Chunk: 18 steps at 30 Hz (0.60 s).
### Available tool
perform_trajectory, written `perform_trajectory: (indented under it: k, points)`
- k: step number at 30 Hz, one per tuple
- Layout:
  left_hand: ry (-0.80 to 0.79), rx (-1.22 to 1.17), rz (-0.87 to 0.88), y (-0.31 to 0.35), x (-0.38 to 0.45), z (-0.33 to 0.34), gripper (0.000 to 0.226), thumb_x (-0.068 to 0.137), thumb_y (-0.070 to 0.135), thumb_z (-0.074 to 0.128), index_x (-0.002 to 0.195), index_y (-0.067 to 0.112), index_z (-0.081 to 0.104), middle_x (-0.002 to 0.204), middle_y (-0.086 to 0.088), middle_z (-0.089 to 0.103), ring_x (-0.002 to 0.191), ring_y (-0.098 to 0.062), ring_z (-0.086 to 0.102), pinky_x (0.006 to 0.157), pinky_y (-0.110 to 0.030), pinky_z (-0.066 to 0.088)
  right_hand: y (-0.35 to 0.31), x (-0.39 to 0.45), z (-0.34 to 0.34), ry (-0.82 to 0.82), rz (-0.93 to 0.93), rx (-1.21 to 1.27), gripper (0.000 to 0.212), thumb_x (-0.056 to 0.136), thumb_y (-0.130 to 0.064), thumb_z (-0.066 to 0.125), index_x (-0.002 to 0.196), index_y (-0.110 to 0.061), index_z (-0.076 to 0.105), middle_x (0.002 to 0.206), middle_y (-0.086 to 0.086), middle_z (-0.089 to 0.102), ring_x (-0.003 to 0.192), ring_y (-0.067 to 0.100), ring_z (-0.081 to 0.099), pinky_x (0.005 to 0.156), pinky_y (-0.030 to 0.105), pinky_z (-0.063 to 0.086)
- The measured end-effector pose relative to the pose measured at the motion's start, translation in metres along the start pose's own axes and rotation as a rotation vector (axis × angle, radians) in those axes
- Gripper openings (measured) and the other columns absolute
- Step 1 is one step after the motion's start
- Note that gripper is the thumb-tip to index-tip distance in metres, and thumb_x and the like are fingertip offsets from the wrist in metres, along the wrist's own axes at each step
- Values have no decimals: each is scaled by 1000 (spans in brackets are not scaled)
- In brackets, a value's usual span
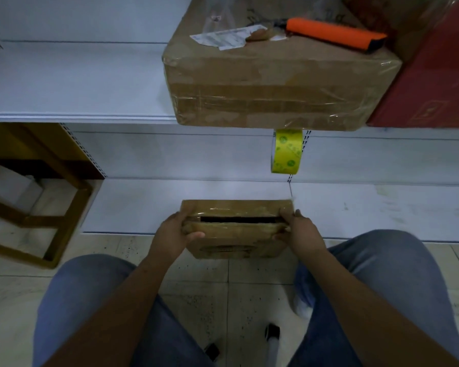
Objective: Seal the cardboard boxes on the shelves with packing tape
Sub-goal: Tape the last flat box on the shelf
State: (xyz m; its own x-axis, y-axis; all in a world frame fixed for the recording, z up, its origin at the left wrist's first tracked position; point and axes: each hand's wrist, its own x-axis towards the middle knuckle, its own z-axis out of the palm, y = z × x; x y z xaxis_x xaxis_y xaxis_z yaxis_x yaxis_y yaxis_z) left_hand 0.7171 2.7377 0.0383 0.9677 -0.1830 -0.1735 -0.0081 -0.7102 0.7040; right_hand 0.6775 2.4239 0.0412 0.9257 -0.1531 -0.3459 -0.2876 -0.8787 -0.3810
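Hands first: our left hand (176,232) grips the left end of a small cardboard box (236,229), thumb curled over its front face and fingers wrapped behind, while our right hand (296,230) grips the right end in the same way. We hold the box at the front edge of the lower shelf (143,205), partly over the tiled floor (223,287). Its top flaps do not meet; a dark slot runs between them, and shiny clear tape already crosses the rear flap.

On the upper shelf (72,83) sits a large cardboard box (276,83), wrapped in clear tape and jutting past the shelf's front edge. A torn white label (227,37) lies on its lid, and beside that an orange utility knife (334,34) rests near the lid's right side. A red box (435,75) stands against the large box's right side.

A roll of yellow packing tape (286,151) hangs just below the large box's front bottom edge, above and slightly right of the small box and not touching it; we cannot tell what holds it up.

A wooden frame (37,207) stands on the floor at the shelves' left end. Our knees in blue jeans (382,274) flank the box, and a white shoe (301,307) shows near the right leg.
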Motion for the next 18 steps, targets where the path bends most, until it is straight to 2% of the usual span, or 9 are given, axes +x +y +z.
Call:
perform_trajectory:
  k: [1, 3, 7, 10, 12, 14, 16, 17, 18]
  points:
    - [-7, 45, -20, -3, 2, 0, 80, 80, 44, 78, 149, 29, 41, 142, -3, 52, 125, -23, 53, 100, -31, 41, 0, -1, 0, 16, -12, 27, 71, 88, -30, 72, 148, -24, 35, 146, 17, 41, 115, 34, 57, 90, 37, 50]
    - [-24, 12, -85, -7, 6, 0, 67, 81, 49, 75, 141, 27, 53, 146, -4, 46, 127, -21, 49, 102, -30, 38, 0, -3, 2, 38, -24, 81, 76, 86, -31, 75, 147, -19, 32, 138, 15, 40, 107, 36, 59, 86, 39, 51]
    - [-53, -86, -115, -11, 5, 4, 55, 87, 47, 70, 133, 25, 49, 140, -3, 41, 116, -19, 50, 99, -37, 48, 3, -5, 8, -16, -11, 117, 85, 88, -43, 70, 150, -19, 17, 131, 17, 28, 111, 43, 52, 96, 49, 48]
    - [-14, -125, -151, -12, 1, 17, 68, 87, 37, 74, 139, 21, 31, 132, 0, 31, 121, -27, 49, 90, -35, 50, 1, -8, 17, -16, 42, 221, 101, 94, -44, 60, 154, -22, -17, 136, 22, 34, 112, 43, 53, 99, 48, 46]
    - [4, -220, -276, -15, 6, 19, 100, 80, 23, 83, 153, 24, 15, 139, -5, 30, 125, -30, 47, 84, -34, 52, 0, -10, 21, -3, 137, 316, 114, 92, -37, 67, 150, -15, -28, 129, 22, 54, 108, 38, 60, 91, 40, 48]
    - [-87, -273, -420, -14, 7, 17, 119, 77, 22, 86, 159, 31, 2, 146, -11, 36, 120, -33, 53, 71, -39, 58, 2, -7, 22, -37, 243, 331, 109, 89, -37, 71, 154, -6, -10, 129, 19, 59, 115, 36, 58, 89, 35, 46]
    - [-210, -312, -457, -15, 7, 13, 112, 83, 32, 80, 158, 38, -2, 147, -9, 43, 119, -32, 56, 66, -43, 61, 4, -2, 22, -48, 245, 348, 82, 91, -36, 69, 147, 0, 22, 129, 18, 58, 119, 35, 56, 92, 37, 46]
    - [-241, -347, -460, -15, 5, 10, 108, 86, 36, 76, 157, 40, -5, 151, -9, 41, 125, -33, 53, 66, -43, 61, 2, -1, 21, -58, 215, 394, 73, 91, -37, 67, 141, 0, 29, 127, 15, 58, 118, 34, 57, 94, 38, 47]
    - [-246, -377, -457, -17, 2, 6, 105, 87, 41, 73, 156, 40, -6, 153, -9, 37, 128, -35, 50, 67, -43, 62, -1, -1, 21, -69, 166, 451, 74, 89, -42, 69, 139, -3, 31, 125, 10, 57, 118, 31, 57, 95, 38, 48]
